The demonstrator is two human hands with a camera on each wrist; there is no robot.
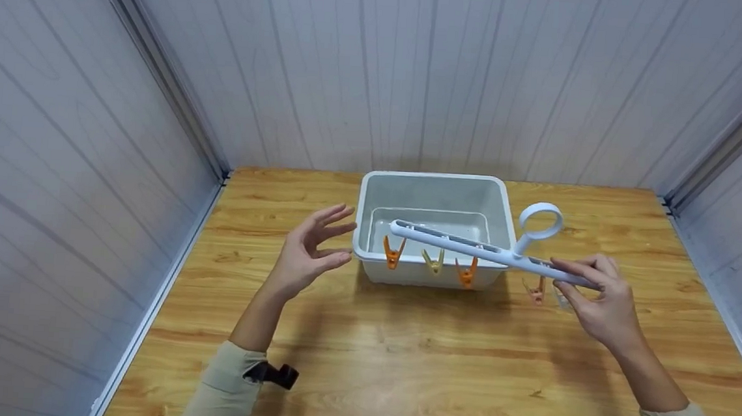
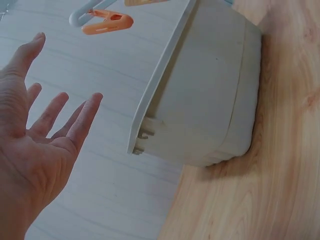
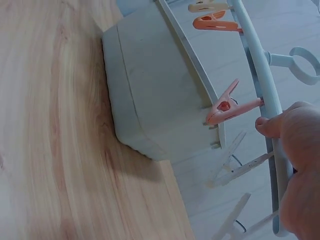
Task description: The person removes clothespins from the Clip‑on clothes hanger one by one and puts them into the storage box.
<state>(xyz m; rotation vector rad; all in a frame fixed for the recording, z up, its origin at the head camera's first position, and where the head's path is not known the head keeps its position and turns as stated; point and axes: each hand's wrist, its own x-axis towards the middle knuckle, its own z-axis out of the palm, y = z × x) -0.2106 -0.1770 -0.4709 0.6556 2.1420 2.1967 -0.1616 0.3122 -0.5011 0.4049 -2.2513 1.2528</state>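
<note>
My right hand (image 1: 606,306) grips one end of a white clip hanger (image 1: 453,243), a long bar with a ring hook (image 1: 559,224) on top. Clothespins dangle from the bar: orange clothespins (image 1: 392,254), a yellow clothespin (image 1: 434,262) and a pink clothespin (image 3: 227,107). Clear clothespins (image 3: 240,167) hang close to the right hand in the right wrist view. The bar slants across the front of a grey plastic basin (image 1: 373,270), its far end raised. My left hand (image 1: 309,249) is held up left of the basin with fingers spread and bent, touching nothing.
The basin stands on a wood-grain table (image 1: 392,372) near the pale back wall (image 1: 393,72). Panelled side walls (image 1: 38,198) with metal edges close in the table on the left and right. Black wrist straps (image 1: 271,374) sit on both sleeves.
</note>
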